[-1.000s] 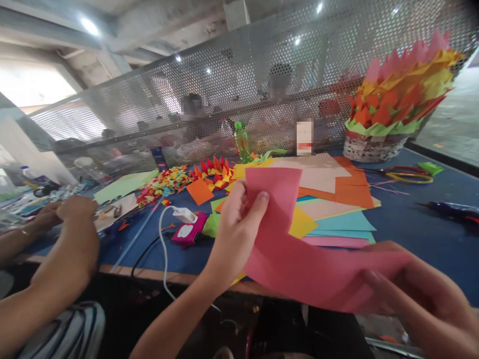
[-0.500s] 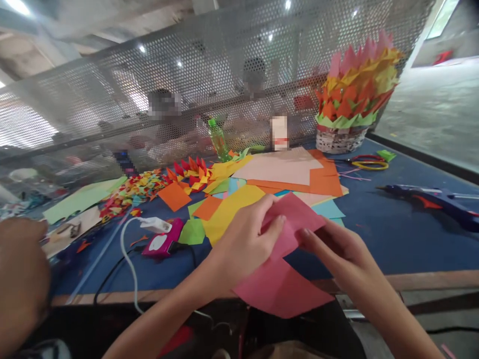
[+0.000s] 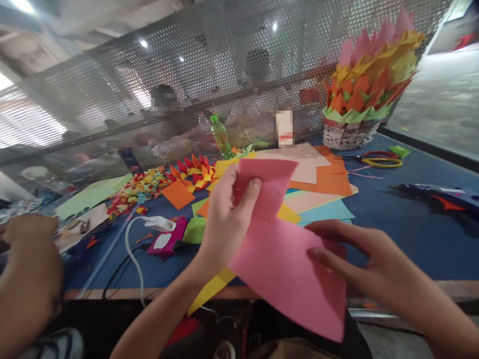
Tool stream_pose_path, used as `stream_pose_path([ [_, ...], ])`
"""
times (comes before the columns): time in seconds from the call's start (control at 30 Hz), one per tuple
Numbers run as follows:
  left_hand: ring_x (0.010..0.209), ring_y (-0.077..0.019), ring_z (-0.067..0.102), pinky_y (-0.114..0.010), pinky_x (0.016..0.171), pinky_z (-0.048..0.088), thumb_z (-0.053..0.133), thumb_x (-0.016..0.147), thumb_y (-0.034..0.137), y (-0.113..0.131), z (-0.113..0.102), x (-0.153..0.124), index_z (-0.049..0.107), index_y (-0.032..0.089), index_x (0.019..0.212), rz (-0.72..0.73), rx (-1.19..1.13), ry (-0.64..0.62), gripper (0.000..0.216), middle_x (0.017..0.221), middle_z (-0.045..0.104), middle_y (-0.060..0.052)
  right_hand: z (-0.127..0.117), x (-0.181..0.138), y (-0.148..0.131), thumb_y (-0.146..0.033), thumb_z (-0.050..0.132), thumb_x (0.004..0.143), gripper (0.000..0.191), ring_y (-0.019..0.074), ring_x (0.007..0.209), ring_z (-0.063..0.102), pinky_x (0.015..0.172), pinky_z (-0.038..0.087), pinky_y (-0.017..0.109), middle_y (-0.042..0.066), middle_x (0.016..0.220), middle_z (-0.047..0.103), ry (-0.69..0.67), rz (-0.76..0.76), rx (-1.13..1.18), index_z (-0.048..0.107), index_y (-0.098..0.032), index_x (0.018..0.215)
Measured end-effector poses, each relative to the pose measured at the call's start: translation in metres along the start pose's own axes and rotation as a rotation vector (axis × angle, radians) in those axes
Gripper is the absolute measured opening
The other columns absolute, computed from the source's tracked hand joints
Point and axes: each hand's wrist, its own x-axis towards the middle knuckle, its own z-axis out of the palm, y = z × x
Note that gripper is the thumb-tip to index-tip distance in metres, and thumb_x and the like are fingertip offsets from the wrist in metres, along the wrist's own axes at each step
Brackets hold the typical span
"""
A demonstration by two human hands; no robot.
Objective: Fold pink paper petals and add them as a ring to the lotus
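Observation:
My left hand [image 3: 228, 214] is closed on a pink sheet of paper [image 3: 292, 274], its thumb pressed flat on the narrower upper part. This upper piece seems partly cut or torn from the larger lower part, which hangs over the table's front edge. On the right, my right hand [image 3: 348, 259] pinches the sheet's right edge between thumb and fingers. A yellow sheet [image 3: 213, 290] shows beneath my left forearm and the pink paper. Behind my hands lie orange paper [image 3: 335, 177], pale pink paper [image 3: 309, 172] and light blue paper [image 3: 329, 213].
A basket with folded-paper petals [image 3: 352, 133] stands back right, near scissors [image 3: 381, 159] and a glue gun [image 3: 437, 192]. A magenta power adapter [image 3: 170, 239] with cords, a green bottle [image 3: 220, 137] and folded paper bits [image 3: 145, 184] lie leftward. Another person's arm [image 3: 32, 274] is far left.
The pink paper has opened out and now hangs lower and further right. My left hand has shifted left; my right hand has moved down and right along the sheet.

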Motion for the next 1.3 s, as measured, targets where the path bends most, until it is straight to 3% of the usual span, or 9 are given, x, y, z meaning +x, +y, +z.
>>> stream_pose_path([
  [0.13, 0.095, -0.0144, 0.067, -0.022, 0.085, 0.055, 0.069, 0.105, 0.034, -0.010, -0.001, 0.005, 0.070, 0.022, 0.111, 0.173, -0.090, 0.186, 0.013, 0.102, 0.071, -0.002, -0.025, -0.002, -0.005, -0.064, 0.079, 0.088, 0.040, 0.0225, 0.084, 0.076, 0.076, 0.062, 0.030, 0.003, 0.094, 0.082, 0.154, 0.070, 0.102, 0.081, -0.027, 0.101],
  [0.27, 0.099, -0.0115, 0.065, -0.020, 0.094, 0.052, 0.068, 0.107, 0.030, -0.015, 0.001, 0.006, 0.069, 0.024, 0.117, 0.307, -0.156, 0.261, 0.011, 0.107, 0.069, -0.001, -0.020, 0.002, -0.016, -0.059, 0.085, 0.084, 0.033, 0.0224, 0.088, 0.073, 0.079, 0.062, 0.028, 0.003, 0.095, 0.079, 0.351, 0.083, 0.295, 0.079, -0.029, 0.098],
  [0.37, 0.100, -0.0112, 0.064, -0.020, 0.095, 0.051, 0.068, 0.107, 0.031, -0.018, 0.000, -0.001, 0.069, 0.024, 0.114, 0.308, -0.145, 0.305, 0.010, 0.107, 0.066, -0.001, -0.008, 0.006, -0.008, -0.054, 0.086, 0.086, 0.029, 0.0216, 0.089, 0.072, 0.075, 0.062, 0.024, 0.003, 0.095, 0.077, 0.425, 0.059, 0.392, 0.079, -0.031, 0.102],
  [0.43, 0.098, -0.0116, 0.064, -0.021, 0.093, 0.052, 0.068, 0.107, 0.033, -0.023, -0.001, -0.009, 0.068, 0.023, 0.111, 0.229, -0.121, 0.304, 0.010, 0.106, 0.066, -0.001, 0.001, 0.008, 0.002, -0.053, 0.086, 0.087, 0.027, 0.0200, 0.087, 0.073, 0.074, 0.063, 0.023, 0.002, 0.091, 0.076, 0.453, 0.053, 0.412, 0.079, -0.031, 0.102],
  [0.6, 0.102, -0.0154, 0.069, -0.026, 0.096, 0.056, 0.067, 0.107, 0.036, -0.036, 0.001, -0.028, 0.067, 0.023, 0.116, 0.016, -0.155, 0.205, 0.017, 0.108, 0.071, -0.003, 0.017, 0.010, 0.016, -0.052, 0.086, 0.087, 0.031, 0.0184, 0.089, 0.074, 0.077, 0.064, 0.022, 0.002, 0.094, 0.078, 0.380, 0.064, 0.429, 0.077, -0.026, 0.101],
  [0.77, 0.110, -0.0160, 0.070, -0.025, 0.100, 0.055, 0.067, 0.107, 0.038, -0.036, 0.001, -0.027, 0.067, 0.023, 0.117, 0.045, -0.153, 0.230, 0.018, 0.114, 0.073, -0.004, 0.019, 0.009, 0.018, -0.050, 0.084, 0.090, 0.027, 0.0159, 0.092, 0.073, 0.080, 0.062, 0.019, 0.000, 0.098, 0.078, 0.400, 0.043, 0.415, 0.077, -0.027, 0.104],
  [1.03, 0.100, -0.0156, 0.073, -0.025, 0.090, 0.058, 0.069, 0.105, 0.039, -0.041, 0.002, -0.027, 0.068, 0.022, 0.111, 0.064, -0.124, 0.261, 0.018, 0.107, 0.077, -0.004, 0.021, 0.010, 0.023, -0.049, 0.085, 0.089, 0.028, 0.0153, 0.094, 0.075, 0.084, 0.062, 0.017, 0.000, 0.102, 0.081, 0.429, 0.062, 0.430, 0.079, -0.027, 0.104],
  [1.17, 0.105, -0.0157, 0.072, -0.025, 0.095, 0.057, 0.070, 0.104, 0.036, -0.033, 0.000, -0.022, 0.069, 0.022, 0.112, 0.090, -0.099, 0.281, 0.017, 0.110, 0.075, -0.004, 0.020, 0.008, 0.020, -0.053, 0.085, 0.087, 0.031, 0.0173, 0.085, 0.074, 0.073, 0.063, 0.019, 0.002, 0.095, 0.081, 0.448, 0.072, 0.373, 0.079, -0.025, 0.098],
  [1.3, 0.093, -0.0138, 0.067, -0.022, 0.085, 0.055, 0.070, 0.105, 0.037, -0.019, -0.006, -0.020, 0.069, 0.022, 0.108, 0.040, -0.096, 0.256, 0.016, 0.100, 0.071, -0.001, 0.023, -0.014, 0.006, -0.057, 0.085, 0.085, 0.036, 0.0197, 0.076, 0.072, 0.061, 0.061, 0.021, 0.004, 0.086, 0.080, 0.405, 0.168, 0.366, 0.078, -0.024, 0.098],
])
